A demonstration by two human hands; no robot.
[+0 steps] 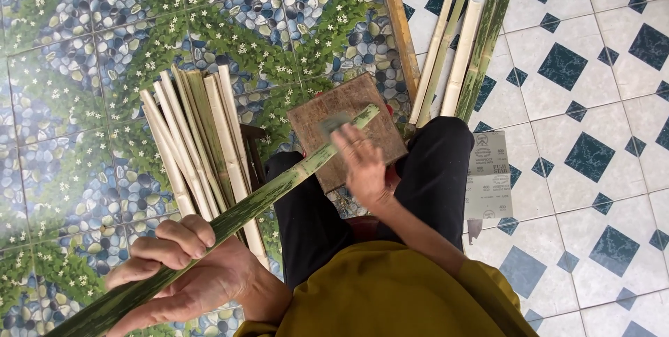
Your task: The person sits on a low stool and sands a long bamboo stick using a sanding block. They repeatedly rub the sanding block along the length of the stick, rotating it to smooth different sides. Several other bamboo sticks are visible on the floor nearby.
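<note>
Mustard-yellow top, black trousers — arms bare of sleeves.

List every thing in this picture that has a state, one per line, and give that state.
Green bamboo strip: held slanting, far end on the board.
Wooden board: lying across the knees.
Left hand: closed around the strip.
Right hand: pressing a small sanding piece on the strip.
Sandpaper sheet: flat on the floor.
</note>
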